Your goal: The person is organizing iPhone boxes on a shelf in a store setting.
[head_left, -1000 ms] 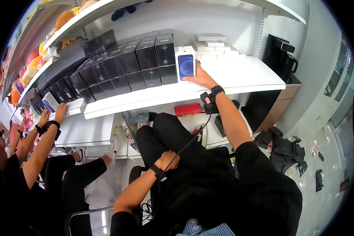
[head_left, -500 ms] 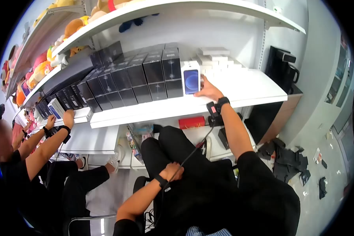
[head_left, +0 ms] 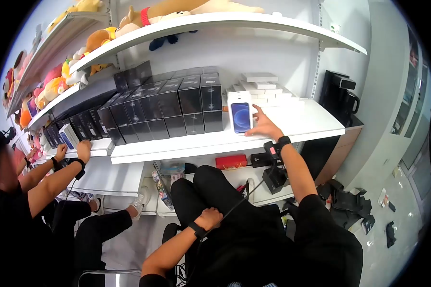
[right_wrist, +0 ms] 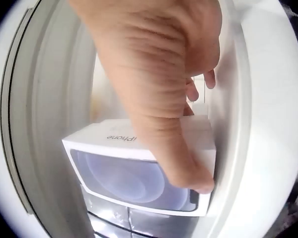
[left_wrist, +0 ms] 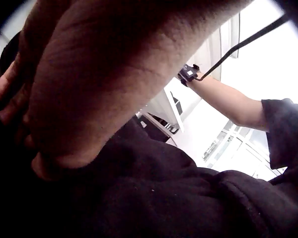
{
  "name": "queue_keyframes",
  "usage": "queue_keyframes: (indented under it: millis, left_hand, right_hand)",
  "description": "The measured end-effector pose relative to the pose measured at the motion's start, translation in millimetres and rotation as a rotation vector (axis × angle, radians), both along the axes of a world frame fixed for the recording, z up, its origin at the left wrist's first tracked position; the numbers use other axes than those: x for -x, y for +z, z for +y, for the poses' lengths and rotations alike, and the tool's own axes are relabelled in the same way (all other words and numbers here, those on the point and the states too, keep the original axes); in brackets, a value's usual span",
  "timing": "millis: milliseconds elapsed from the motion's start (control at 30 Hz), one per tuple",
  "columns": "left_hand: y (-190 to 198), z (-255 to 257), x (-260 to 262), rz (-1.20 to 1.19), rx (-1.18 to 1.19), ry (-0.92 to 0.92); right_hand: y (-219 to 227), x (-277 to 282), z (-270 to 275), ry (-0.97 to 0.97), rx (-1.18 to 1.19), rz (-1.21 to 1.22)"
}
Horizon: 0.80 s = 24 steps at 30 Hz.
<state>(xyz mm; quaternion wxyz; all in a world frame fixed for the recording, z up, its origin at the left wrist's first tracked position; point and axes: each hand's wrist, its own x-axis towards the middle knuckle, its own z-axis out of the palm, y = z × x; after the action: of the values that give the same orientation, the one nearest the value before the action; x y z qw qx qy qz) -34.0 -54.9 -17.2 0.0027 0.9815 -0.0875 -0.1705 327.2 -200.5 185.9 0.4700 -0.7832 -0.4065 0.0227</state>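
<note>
A white phone box with a blue phone pictured on its front stands upright near the front of the white shelf. My right hand grips it from the right; a fingertip shows past its left side. In the right wrist view the thumb presses across the box front, beside the printed word iPhone, and the fingers reach behind. A narrow gap separates the box from the stacked black boxes. My left hand rests on my lap, fingers loosely bent against the dark trousers, holding nothing.
White boxes are stacked at the back of the shelf. A higher shelf carries plush toys. To the left, another person's hand is near a similar phone box. A black coffee machine stands at the right.
My right hand has shifted the phone box slightly right, away from the black boxes, opening a gap. The head view has tilted up. My left hand stays on my lap.
</note>
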Motion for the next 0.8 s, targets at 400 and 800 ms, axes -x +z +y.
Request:
queue_keyframes:
  millis: [400, 800]
  left_hand:
    - [3, -7, -3, 0.05, -0.096, 0.002]
    - [9, -9, 1, 0.048, -0.107, -0.016]
  right_hand:
    - [51, -46, -70, -0.094, 0.262, -0.324]
    - [116, -25, -6, 0.118, 0.058, -0.174]
